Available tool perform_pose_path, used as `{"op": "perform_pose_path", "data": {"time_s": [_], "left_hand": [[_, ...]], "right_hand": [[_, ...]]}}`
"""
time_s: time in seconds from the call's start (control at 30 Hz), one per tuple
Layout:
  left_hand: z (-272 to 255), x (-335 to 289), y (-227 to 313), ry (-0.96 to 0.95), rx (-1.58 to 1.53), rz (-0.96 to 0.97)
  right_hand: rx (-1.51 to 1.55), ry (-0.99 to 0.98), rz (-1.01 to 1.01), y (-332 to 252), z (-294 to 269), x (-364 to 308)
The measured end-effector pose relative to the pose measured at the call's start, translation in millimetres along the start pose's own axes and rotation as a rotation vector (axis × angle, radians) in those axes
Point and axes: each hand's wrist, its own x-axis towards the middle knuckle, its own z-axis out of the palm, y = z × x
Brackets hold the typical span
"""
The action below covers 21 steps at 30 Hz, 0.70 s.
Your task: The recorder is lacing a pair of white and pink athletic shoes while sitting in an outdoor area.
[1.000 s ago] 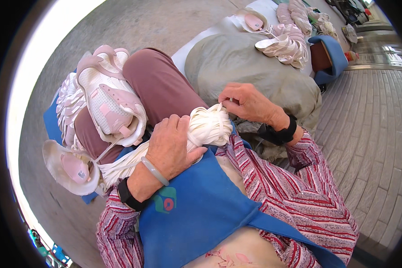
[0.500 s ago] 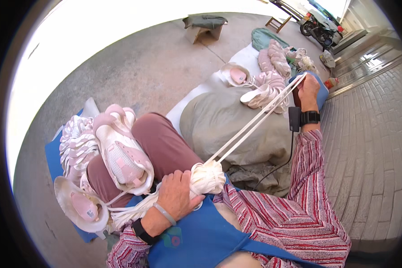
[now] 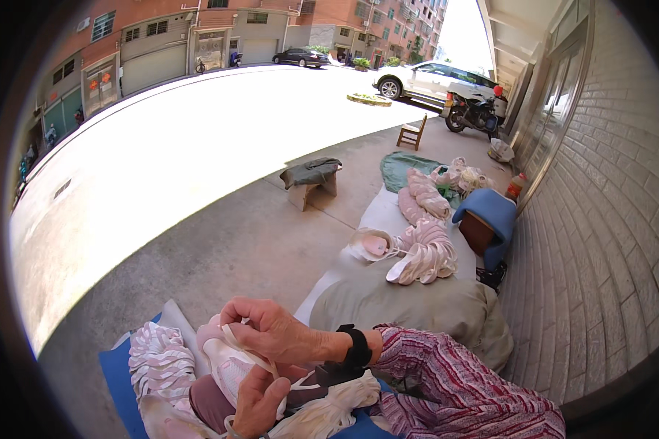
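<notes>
My right hand (image 3: 278,333) reaches across to the left over a pink and white shoe upper (image 3: 231,369) on my knee. Its thumb and fingers pinch a thin pale shoelace (image 3: 236,342) at the upper. Just below, my left hand (image 3: 256,406) is closed beside the same upper, thumb raised, other fingers partly hidden; what it holds, I cannot make out. A bundle of cream shoelaces (image 3: 337,410) lies across my lap, right of my left hand. Farther left is a stack of pink and white uppers (image 3: 161,362), with another upper (image 3: 165,418) at the lower edge.
Ahead, a grey-green cloth heap (image 3: 410,314) and rows of shoe uppers (image 3: 426,252) lie on a white sheet. Beyond stand a low stool (image 3: 311,183), a small wooden chair (image 3: 411,134) and a motorcycle (image 3: 476,113). A blue-draped chair (image 3: 487,219) stands by the brick wall (image 3: 600,219).
My right hand has come from the far right, where it stretched laces from the bundle, to the upper at left. My left hand has let go of the bundle. The view has tilted up.
</notes>
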Motion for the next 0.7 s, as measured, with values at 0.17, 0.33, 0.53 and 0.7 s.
{"op": "perform_pose_path", "data": {"time_s": [0.17,0.33,0.53,0.7], "left_hand": [[-13.7,0.9,-7.0,0.04,-0.341,0.088],[-16.2,3.7,12.4,0.348,-0.472,0.188],[-39.7,2.3,11.4,0.451,-0.533,0.185],[-20.8,14.1,-1.5,0.294,-0.465,0.07]], "right_hand": [[0.186,-0.015,0.241,0.9,9.1,-8.0],[0.182,-0.604,0.359,41.2,-7.2,-43.8],[-0.038,-0.6,0.588,36.2,-76.7,-73.6],[-0.115,-0.575,0.676,33.9,-136.3,-92.1]]}}
